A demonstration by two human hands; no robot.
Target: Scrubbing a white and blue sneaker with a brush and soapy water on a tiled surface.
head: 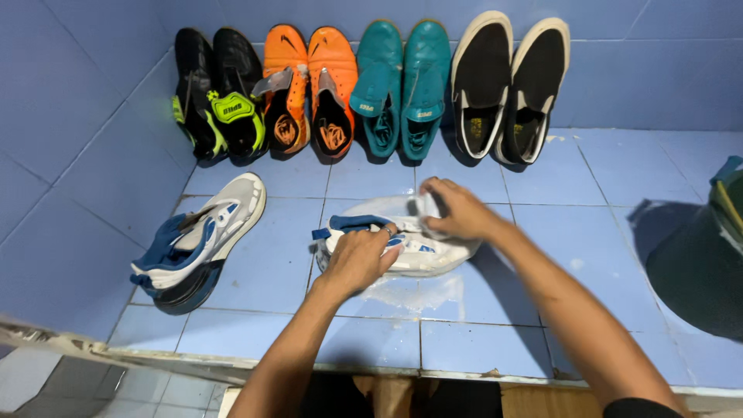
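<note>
So you've got the white and blue sneaker (402,246) lying on its side in the middle of the frame, on the wet blue tiled ledge (542,310), with both hands on it: your left hand (360,259) is clamped over the heel end, and your right hand (457,210) has its fingers closed on the toe end, maybe around a cloth or just the sole, can't really tell. Honest worry: that puddle of soapy-looking water under the shoe makes the tile slick, so if you push hard the sneaker could skate out from under your left hand and slide toward the near edge at the bottom of the frame. Its mate (197,244) at centre left sits close to that same edge too, so a stray elbow could knock it off. Splashes could also reach the row at the top. Count-wise: two white and blue sneakers, then four pairs leaning on the back wall, black and neon (217,97), orange (309,89), teal (402,85), black slip-ons (507,85), so ten shoes total, plus one dark green bucket (704,255) at the right edge.
</note>
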